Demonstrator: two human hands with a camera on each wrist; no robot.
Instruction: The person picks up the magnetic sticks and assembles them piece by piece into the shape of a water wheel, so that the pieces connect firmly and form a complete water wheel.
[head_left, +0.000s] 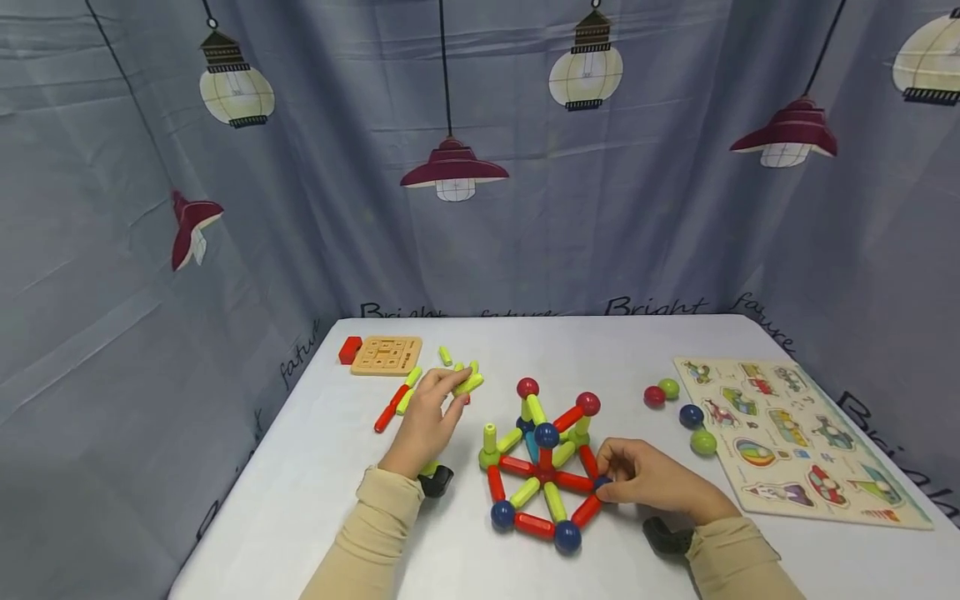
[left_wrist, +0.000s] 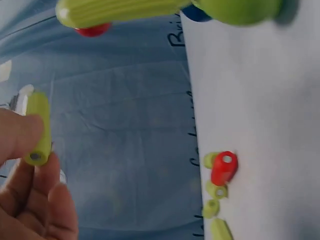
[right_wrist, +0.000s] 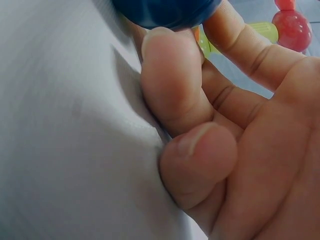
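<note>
My left hand (head_left: 426, 419) pinching yellow-green stick (head_left: 469, 383) above worktop (head_left: 315, 483). My right hand (head_left: 652, 479) gripping blue ball (right_wrist: 165, 10) at edge of stick-and-ball structure (head_left: 543, 467).

1. The rod-and-ball structure (head_left: 543, 471) looks like smooth plastic; its blue balls shine glossy.
2. The green rod (left_wrist: 39, 127) is plastic with a ribbed, matt surface.
3. The counter (head_left: 615, 350) has a smooth, matt white top.
4. The puzzle board (head_left: 795, 437) looks wooden with printed pictures.
5. The backdrop curtain (head_left: 300, 208) is creased printed cloth.
</note>
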